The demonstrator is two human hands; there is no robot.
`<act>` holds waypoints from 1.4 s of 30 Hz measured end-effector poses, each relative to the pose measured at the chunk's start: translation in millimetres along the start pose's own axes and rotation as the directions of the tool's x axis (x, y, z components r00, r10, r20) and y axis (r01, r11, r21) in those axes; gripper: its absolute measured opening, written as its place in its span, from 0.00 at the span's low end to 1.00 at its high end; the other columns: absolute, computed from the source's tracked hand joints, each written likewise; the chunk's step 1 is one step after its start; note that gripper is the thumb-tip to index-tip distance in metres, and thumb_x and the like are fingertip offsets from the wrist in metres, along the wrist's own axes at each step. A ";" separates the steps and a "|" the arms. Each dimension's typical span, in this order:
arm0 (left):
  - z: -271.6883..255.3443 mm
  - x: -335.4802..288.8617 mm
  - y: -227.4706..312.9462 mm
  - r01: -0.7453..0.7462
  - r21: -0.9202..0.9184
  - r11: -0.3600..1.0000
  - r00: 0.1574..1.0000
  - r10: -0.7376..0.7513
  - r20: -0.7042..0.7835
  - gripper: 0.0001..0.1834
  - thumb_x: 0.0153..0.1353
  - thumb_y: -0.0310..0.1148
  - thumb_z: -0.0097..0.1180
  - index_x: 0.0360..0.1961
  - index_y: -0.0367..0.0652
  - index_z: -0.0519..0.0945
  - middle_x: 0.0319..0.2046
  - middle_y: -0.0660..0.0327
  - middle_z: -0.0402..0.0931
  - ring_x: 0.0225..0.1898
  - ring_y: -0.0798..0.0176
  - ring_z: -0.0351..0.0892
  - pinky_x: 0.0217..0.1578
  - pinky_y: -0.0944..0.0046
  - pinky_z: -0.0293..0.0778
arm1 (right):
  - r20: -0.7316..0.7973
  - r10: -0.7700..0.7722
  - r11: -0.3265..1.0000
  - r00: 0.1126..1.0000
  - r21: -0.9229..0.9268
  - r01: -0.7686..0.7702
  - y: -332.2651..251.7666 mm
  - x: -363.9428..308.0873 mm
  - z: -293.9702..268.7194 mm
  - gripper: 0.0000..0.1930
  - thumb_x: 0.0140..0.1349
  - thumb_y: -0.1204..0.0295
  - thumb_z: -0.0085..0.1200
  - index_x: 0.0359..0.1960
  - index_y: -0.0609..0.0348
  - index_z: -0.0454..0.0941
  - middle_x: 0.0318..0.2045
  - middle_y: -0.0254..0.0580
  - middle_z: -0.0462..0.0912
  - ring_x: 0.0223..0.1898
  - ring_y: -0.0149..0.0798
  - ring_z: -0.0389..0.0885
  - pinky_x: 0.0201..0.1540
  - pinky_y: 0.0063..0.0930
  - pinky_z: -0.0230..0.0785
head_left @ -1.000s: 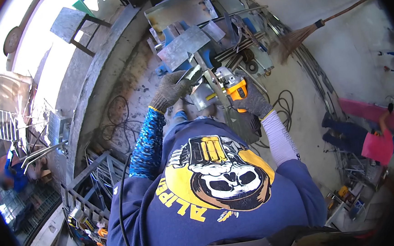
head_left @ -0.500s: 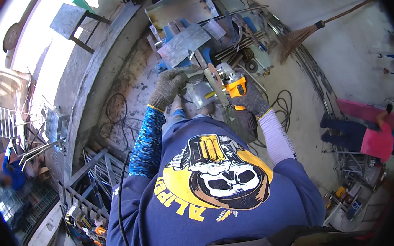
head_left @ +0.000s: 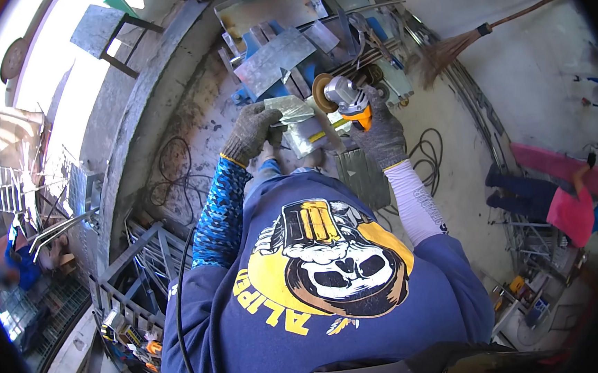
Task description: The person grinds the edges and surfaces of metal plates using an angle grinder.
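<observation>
You are wearing two grey work gloves, one on your left hand (head_left: 252,131) and one on your right hand (head_left: 380,133). You are holding one angle grinder (head_left: 345,99) with one disc at the upper middle of the frame, and one small metal sheet (head_left: 292,111) beside it. One broom (head_left: 472,37) is lying at the upper right. One other person in pink (head_left: 567,206) is crouching at the right edge. One coil of black cable (head_left: 432,153) is lying on the floor right of centre.
</observation>
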State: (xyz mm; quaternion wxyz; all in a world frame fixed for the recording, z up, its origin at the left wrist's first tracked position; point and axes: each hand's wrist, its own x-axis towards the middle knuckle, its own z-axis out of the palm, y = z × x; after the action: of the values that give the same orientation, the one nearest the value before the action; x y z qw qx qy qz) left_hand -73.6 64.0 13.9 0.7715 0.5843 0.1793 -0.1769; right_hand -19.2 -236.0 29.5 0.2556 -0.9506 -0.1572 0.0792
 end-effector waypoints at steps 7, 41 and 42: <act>7.8 -2.5 5.8 -0.019 0.045 0.999 1.000 0.020 -0.023 0.15 0.65 0.34 0.50 0.39 0.30 0.81 0.22 0.59 0.77 0.18 0.67 0.73 0.20 0.66 0.68 | -0.125 -0.169 0.984 0.978 -0.079 0.160 6.9 0.8 11.2 0.48 0.48 0.70 0.71 0.70 0.45 0.53 0.51 0.55 0.77 0.48 0.59 0.81 0.46 0.50 0.76; -14.3 -5.5 2.5 -0.004 0.161 0.987 1.000 0.004 -0.002 0.12 0.64 0.35 0.54 0.33 0.36 0.81 0.19 0.64 0.75 0.16 0.71 0.71 0.16 0.69 0.65 | 0.101 -0.219 0.933 0.971 -0.268 0.238 3.4 22.8 1.3 0.53 0.46 0.62 0.73 0.72 0.31 0.50 0.44 0.50 0.74 0.42 0.56 0.81 0.38 0.54 0.75; -18.4 -7.4 5.4 -0.008 0.170 0.985 0.999 0.002 0.033 0.12 0.65 0.33 0.54 0.38 0.34 0.83 0.20 0.63 0.76 0.17 0.71 0.71 0.18 0.69 0.67 | 0.143 -0.156 0.947 0.977 -0.258 0.189 4.1 22.8 -0.4 0.53 0.45 0.64 0.73 0.72 0.32 0.50 0.47 0.52 0.75 0.45 0.58 0.81 0.42 0.55 0.75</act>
State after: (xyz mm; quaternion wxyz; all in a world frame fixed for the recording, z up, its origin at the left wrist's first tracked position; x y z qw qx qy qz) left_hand -78.8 83.6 17.3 0.7220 0.6455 0.1496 -0.1992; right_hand 3.3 -231.8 26.1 0.1194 -0.9526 -0.2644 0.0914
